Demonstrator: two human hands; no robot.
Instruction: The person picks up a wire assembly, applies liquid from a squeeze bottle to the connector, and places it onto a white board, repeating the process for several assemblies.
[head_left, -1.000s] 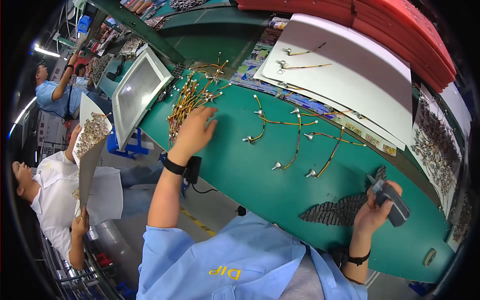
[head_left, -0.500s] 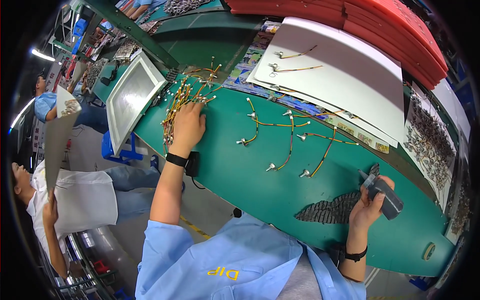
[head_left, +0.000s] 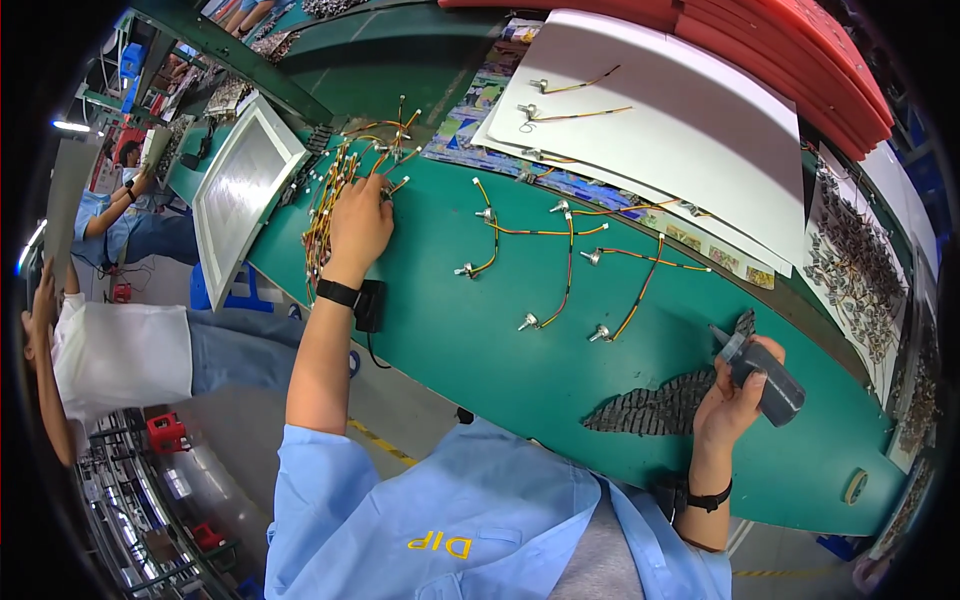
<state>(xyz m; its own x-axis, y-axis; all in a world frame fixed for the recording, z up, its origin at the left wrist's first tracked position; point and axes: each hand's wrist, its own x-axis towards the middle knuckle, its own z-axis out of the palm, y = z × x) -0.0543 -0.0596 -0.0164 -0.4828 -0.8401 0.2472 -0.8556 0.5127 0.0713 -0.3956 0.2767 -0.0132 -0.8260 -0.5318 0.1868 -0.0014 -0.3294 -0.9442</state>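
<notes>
At the left of the green table, my left hand [head_left: 362,228] reaches into a pile of wired potentiometers [head_left: 322,205], small metal parts on yellow, red and black leads. Its fingers are drawn together around a metal part at the pile's edge, seemingly one potentiometer; the fingertips are partly hidden. My right hand [head_left: 728,405] is closed around a dark grey squeeze bottle [head_left: 768,388], its nozzle tilted up and left. Beneath that hand lies a dark, ridged strip-like mat [head_left: 645,408]. Several wired potentiometers [head_left: 528,321] lie spread out between my hands.
White boards [head_left: 660,130] on printed sheets carry more wired potentiometers along the far side. Red foam sheets [head_left: 780,70] are stacked behind. A white-framed panel [head_left: 248,195] leans at the left end. A tape roll [head_left: 856,487] sits at the right. Other people stand at left.
My left fingers have drawn closer together at the pile's edge. My right hand still grips the bottle, nearly unmoved. The view has shifted slightly; the person at left has moved the sheet they hold.
</notes>
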